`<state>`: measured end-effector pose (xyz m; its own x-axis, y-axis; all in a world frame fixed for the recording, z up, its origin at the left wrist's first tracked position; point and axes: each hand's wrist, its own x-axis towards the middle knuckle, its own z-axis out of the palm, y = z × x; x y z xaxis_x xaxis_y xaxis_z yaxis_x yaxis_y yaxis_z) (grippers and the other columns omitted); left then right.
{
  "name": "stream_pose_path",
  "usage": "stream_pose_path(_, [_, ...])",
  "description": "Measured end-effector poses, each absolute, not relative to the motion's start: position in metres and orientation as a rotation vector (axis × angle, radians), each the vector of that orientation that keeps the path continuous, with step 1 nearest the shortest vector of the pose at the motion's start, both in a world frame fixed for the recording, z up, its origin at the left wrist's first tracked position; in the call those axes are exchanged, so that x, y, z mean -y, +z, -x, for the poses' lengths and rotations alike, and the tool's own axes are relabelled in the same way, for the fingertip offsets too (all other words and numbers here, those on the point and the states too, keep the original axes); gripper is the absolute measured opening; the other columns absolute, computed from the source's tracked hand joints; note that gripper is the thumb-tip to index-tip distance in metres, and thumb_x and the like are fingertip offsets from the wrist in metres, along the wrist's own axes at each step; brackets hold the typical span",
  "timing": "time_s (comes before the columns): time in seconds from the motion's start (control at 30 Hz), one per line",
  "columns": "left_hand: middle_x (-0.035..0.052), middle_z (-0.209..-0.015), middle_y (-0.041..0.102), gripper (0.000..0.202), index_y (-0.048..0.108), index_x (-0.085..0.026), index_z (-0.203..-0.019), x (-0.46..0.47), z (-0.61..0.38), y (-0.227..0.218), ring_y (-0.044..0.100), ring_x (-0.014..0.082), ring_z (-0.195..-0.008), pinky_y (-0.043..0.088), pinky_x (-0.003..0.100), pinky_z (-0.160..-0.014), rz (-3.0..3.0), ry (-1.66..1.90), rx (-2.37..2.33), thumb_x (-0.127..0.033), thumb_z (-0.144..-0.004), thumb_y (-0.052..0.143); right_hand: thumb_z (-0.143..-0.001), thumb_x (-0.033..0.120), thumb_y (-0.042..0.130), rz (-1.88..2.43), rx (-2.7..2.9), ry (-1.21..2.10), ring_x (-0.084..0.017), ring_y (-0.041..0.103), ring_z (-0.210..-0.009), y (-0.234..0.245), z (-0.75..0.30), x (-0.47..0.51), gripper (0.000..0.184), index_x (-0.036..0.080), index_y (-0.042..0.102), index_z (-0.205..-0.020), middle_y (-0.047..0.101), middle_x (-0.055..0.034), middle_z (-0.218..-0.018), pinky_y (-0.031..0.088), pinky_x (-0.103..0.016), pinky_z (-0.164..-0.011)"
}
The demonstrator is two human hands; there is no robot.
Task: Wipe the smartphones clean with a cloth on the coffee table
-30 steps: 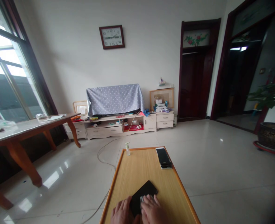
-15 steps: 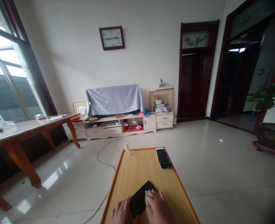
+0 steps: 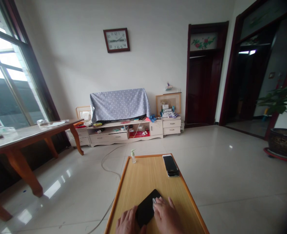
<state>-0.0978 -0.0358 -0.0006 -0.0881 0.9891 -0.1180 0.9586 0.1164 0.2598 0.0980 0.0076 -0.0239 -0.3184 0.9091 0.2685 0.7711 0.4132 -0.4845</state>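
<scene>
Your left hand (image 3: 128,221) lies half-open against the edge of the black smartphone (image 3: 147,208), flat on the wooden table (image 3: 143,175); your right hand (image 3: 167,218), fingers spread, presses a small white wipe (image 3: 154,203) onto the phone's face

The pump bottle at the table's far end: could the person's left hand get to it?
Probably yes. The left hand rests against the black phone, and only bare wooden table lies between it and the pump bottle; the arm would need to stretch, though.
</scene>
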Motion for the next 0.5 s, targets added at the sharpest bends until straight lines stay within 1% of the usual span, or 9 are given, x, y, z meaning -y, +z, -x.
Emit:
stream_pose_path(0.07, [0.0063, -0.147, 0.051, 0.077, 0.044, -0.021, -0.144, 0.035, 0.098, 0.001, 0.042, 0.0244, -0.136, 0.031, 0.035, -0.110, -1.916, 0.167, -2.127, -0.043, -0.071, 0.053, -0.095, 0.024, 0.041, 1.404, 2.203, 0.388, -0.027, 0.055, -0.127, -0.030, -0.089, -0.006, 0.038, 0.026, 0.067, -0.121, 0.063, -0.0065, -0.132, 0.027, -0.057, -0.115])
stream_pose_path(0.17, [0.0071, -0.147, 0.050, 0.078, 0.043, -0.020, -0.144, 0.035, 0.098, 0.004, 0.042, 0.0248, -0.136, 0.032, 0.036, -0.110, -1.900, 0.143, -2.108, -0.046, -0.071, 0.052, -0.090, 0.024, 0.050, 1.307, 2.333, 0.506, -0.028, 0.054, -0.127, -0.044, -0.071, -0.001, 0.036, 0.029, 0.068, -0.121, 0.062, -0.0040, -0.132, 0.034, -0.052, -0.113])
stream_pose_path(0.23, [0.0080, -0.146, 0.051, 0.078, 0.043, -0.019, -0.144, 0.036, 0.098, 0.006, 0.043, 0.0249, -0.135, 0.032, 0.036, -0.110, -1.899, 0.143, -2.094, -0.048, -0.072, 0.051, -0.088, 0.025, 0.054, 1.254, 2.413, 0.585, -0.028, 0.054, -0.127, -0.051, -0.065, 0.002, 0.036, 0.030, 0.068, -0.120, 0.062, -0.0032, -0.132, 0.034, -0.051, -0.113])
stream_pose_path(0.3, [0.0081, -0.146, 0.051, 0.078, 0.043, -0.019, -0.144, 0.037, 0.098, 0.007, 0.043, 0.0248, -0.136, 0.032, 0.036, -0.110, -1.904, 0.146, -2.089, -0.049, -0.073, 0.051, -0.089, 0.025, 0.052, 1.239, 2.414, 0.617, -0.027, 0.053, -0.127, -0.051, -0.067, 0.003, 0.034, 0.032, 0.069, -0.119, 0.061, -0.0015, -0.133, 0.031, -0.051, -0.115])
stream_pose_path(0.4, [0.0078, -0.146, 0.050, 0.077, 0.043, -0.019, -0.144, 0.038, 0.098, 0.007, 0.042, 0.0251, -0.136, 0.032, 0.035, -0.110, -1.914, 0.145, -2.098, -0.048, -0.073, 0.051, -0.094, 0.025, 0.045, 1.270, 2.309, 0.579, -0.025, 0.053, -0.128, -0.040, -0.082, 0.001, 0.035, 0.033, 0.068, -0.119, 0.062, -0.0003, -0.133, 0.025, -0.054, -0.117])
stream_pose_path(0.5, [0.0075, -0.146, 0.051, 0.076, 0.043, -0.020, -0.144, 0.038, 0.098, 0.005, 0.043, 0.0251, -0.135, 0.032, 0.036, -0.110, -1.918, 0.150, -2.112, -0.044, -0.072, 0.052, -0.097, 0.027, 0.039, 1.375, 2.202, 0.473, -0.025, 0.055, -0.126, -0.025, -0.098, -0.003, 0.036, 0.030, 0.067, -0.121, 0.064, -0.0043, -0.131, 0.022, -0.057, -0.116])
